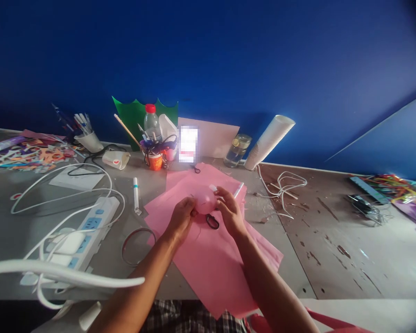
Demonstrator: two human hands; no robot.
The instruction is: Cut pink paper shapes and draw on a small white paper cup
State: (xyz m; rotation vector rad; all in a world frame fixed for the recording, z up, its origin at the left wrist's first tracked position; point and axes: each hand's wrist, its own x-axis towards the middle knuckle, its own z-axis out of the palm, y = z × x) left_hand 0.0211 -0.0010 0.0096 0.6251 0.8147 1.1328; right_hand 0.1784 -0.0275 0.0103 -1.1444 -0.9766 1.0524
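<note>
Between my hands is a smooth, round pink piece; whether it is paper or a small balloon I cannot make out. My left hand pinches its left edge. On the other side, my right hand has its thumb and curved fingers against the right edge. A small white bit shows at the right fingertips. Just below lies a black scissor handle, its blades hidden. Several pink paper sheets spread under both hands, overlapping and reaching over the table's front edge.
At left are a power strip with looping white cables, a white marker-like stick and a tape ring. Along the wall stand a red-capped bottle, a lit phone, a glass jar and stacked paper cups.
</note>
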